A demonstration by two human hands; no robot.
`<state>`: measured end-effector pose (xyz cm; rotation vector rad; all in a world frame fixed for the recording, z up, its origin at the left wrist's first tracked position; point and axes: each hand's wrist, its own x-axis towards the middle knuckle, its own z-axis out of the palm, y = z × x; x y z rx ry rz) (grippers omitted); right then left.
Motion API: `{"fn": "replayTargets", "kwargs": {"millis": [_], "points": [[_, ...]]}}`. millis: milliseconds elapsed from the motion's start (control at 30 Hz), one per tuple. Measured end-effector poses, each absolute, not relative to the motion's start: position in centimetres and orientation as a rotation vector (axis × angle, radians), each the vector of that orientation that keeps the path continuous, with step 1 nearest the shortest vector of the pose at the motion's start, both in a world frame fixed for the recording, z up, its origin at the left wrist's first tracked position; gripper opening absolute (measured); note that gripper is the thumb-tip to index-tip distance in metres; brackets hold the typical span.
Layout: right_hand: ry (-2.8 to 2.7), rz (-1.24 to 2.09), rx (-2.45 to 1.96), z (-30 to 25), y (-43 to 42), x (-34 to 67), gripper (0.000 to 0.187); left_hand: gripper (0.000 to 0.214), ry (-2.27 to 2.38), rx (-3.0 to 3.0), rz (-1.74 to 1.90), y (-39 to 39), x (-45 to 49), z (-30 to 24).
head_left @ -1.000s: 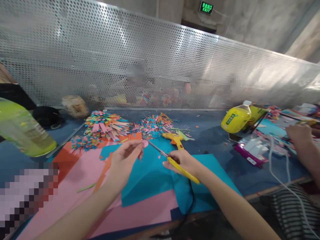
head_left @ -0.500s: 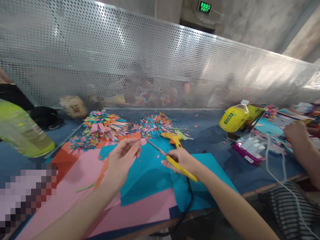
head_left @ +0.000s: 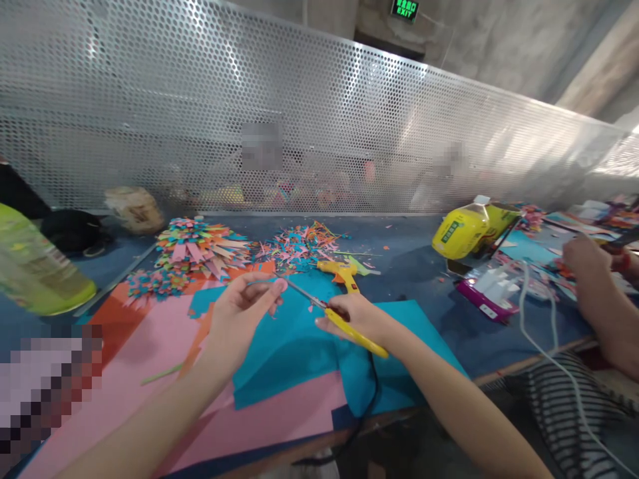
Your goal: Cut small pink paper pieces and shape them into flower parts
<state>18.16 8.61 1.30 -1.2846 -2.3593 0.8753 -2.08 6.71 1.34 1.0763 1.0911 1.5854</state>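
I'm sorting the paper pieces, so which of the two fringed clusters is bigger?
The rear cluster, beyond the left hand, beside the loose scraps; it's taller and wider than the front cluster.

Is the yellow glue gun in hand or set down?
Set down: the glue gun lies just beyond the right hand, which holds the scissors instead.

The left edge crops the green bottle (head_left: 40,269), the top edge the exit sign (head_left: 405,9). The right hand (head_left: 360,318) partly hides the scissors (head_left: 355,334).
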Motion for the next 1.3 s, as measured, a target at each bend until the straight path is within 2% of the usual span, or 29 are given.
{"fn": "replayTargets", "kwargs": {"millis": [300, 800, 1033, 1300], "points": [[-2.364, 0.857, -1.311, 1.5, 8.6, 18.0, 0.04, 0.029, 1.118, 1.108, 1.574, 6.8, -2.1, 1.2], [-2.275, 1.039, -1.454, 2.4, 8.2, 17.7, 0.041, 0.028, 1.119, 1.088, 1.617, 7.2, -2.6, 1.0], [-2.305, 0.892, -1.354, 1.9, 8.5, 17.8, 0.039, 0.027, 1.162, 1.156, 1.574, 7.0, -2.4, 1.4], [-2.279, 0.943, -1.397, 2.1, 8.4, 17.7, 0.04, 0.028, 1.15, 1.142, 1.569, 6.9, -2.4, 1.6]]}}
